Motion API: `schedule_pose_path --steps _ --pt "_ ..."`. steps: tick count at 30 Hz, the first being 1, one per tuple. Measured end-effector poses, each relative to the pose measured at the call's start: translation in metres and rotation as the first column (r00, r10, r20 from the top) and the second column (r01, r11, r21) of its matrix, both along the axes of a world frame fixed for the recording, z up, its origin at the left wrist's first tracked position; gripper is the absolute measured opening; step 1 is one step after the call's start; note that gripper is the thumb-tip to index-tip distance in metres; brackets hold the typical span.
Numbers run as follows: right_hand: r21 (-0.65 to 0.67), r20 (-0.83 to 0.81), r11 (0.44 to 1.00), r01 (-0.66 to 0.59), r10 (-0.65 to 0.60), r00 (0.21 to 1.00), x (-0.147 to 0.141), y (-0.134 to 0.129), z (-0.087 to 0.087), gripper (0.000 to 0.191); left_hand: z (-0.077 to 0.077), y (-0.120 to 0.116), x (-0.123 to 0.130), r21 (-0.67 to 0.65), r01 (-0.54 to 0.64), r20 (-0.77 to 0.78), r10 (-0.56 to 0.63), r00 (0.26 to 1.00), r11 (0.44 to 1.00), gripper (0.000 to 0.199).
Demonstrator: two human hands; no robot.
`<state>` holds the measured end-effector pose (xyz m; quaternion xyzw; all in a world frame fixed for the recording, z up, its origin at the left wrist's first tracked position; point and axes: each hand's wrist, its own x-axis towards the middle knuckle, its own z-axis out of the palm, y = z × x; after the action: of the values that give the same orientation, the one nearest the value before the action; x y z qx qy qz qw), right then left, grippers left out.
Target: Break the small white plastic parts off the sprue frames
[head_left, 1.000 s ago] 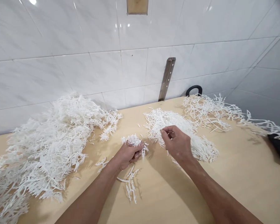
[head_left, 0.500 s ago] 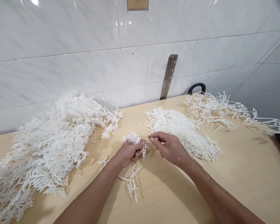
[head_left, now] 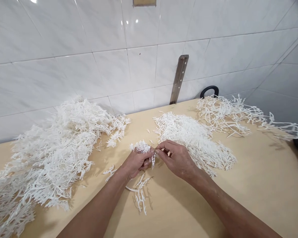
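My left hand (head_left: 136, 162) is closed around a small white branched piece (head_left: 142, 147), whose bristly tips stick out above and beside the fingers. Against it, at the thumb tip, my right hand (head_left: 175, 158) pinches with thumb and forefinger; what lies between those fingertips is too small to make out. Just behind the right hand is a dense pile of short white sprigs (head_left: 188, 130). A bare white branched stem (head_left: 140, 193) lies on the table below the left hand.
A large heap of white bristly pieces (head_left: 62, 148) covers the table's left side. Bare white branches (head_left: 225, 114) spread at the back right, by a black handle (head_left: 209, 90). A metal strip (head_left: 179, 79) leans at the tiled wall.
My right hand has moved left, its fingertips now meeting the piece at my left thumb, and its pinch has closed. My left hand keeps its hold. The view has tilted slightly.
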<state>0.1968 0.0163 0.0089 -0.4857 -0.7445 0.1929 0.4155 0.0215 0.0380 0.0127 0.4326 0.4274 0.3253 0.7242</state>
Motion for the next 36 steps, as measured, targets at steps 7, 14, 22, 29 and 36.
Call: schedule_pose_path --steps 7,14,22,29,36 --pt "-0.053 0.072 0.999 -0.012 0.016 0.997 0.004 0.003 -0.004 0.017 0.000 -0.002 0.003 0.074 -0.027 -0.116 0.035 0.993 0.997 0.041" --pt "-0.005 0.161 0.999 0.032 -0.031 0.986 0.000 0.000 -0.001 0.015 0.010 -0.008 0.011 0.156 -0.008 -0.164 0.033 0.986 0.988 0.039" --pt "0.124 0.105 0.924 0.361 -0.374 0.921 0.013 0.016 -0.014 0.012 -0.002 -0.006 0.006 0.033 -0.101 -0.076 0.104 0.992 0.994 0.039" --pt "0.195 0.024 0.784 0.589 -0.605 0.796 0.043 0.020 0.001 0.016 -0.007 0.003 -0.003 -0.010 -0.107 0.065 0.107 0.992 0.994 0.042" --pt "-0.024 -0.044 0.991 0.131 -0.132 0.990 0.007 0.002 0.005 0.018 -0.007 0.002 -0.002 -0.026 -0.067 0.102 0.069 0.992 0.997 0.041"
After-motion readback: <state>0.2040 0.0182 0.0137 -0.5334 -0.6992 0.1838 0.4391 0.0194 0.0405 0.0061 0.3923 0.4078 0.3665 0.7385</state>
